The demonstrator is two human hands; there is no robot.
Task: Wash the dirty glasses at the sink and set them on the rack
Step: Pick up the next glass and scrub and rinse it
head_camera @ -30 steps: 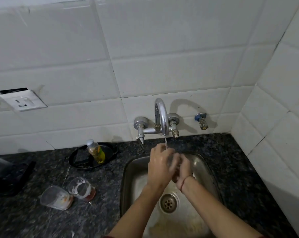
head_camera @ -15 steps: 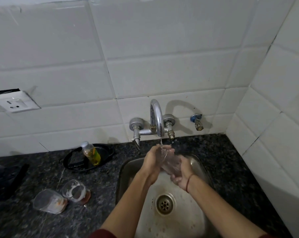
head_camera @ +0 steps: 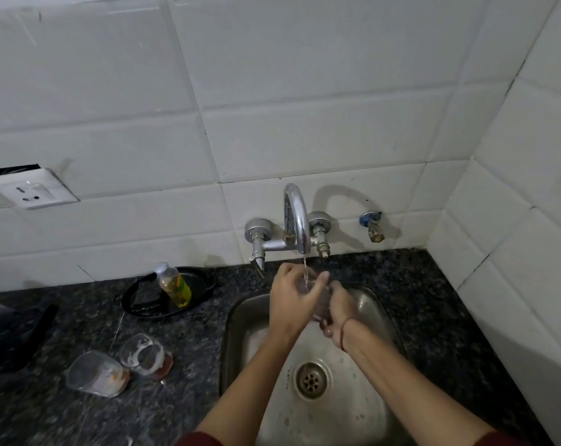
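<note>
Over the steel sink (head_camera: pixel 240 333) I hold a clear glass (head_camera: pixel 319 299) under a thin stream from the tap (head_camera: pixel 297 220). My left hand (head_camera: pixel 290 300) wraps round its rim and upper side. My right hand (head_camera: pixel 337 312) grips its lower part from the right. The glass is mostly hidden by my fingers. Two dirty glasses lie on the dark counter to the left: one (head_camera: pixel 95 375) on its side with orange residue, the other (head_camera: pixel 147 355) with white froth and a brown base. No rack is in view.
A black oval dish (head_camera: pixel 144 300) with a yellow-green bottle (head_camera: pixel 174 284) in it sits at the back left. A dark object (head_camera: pixel 12 336) is at the far left edge. A wall socket (head_camera: pixel 31 191) and a small valve (head_camera: pixel 374 226) are on the tiled wall.
My hands have shifted on the glass under the running tap, the left now over its rim. The view has drifted slightly.
</note>
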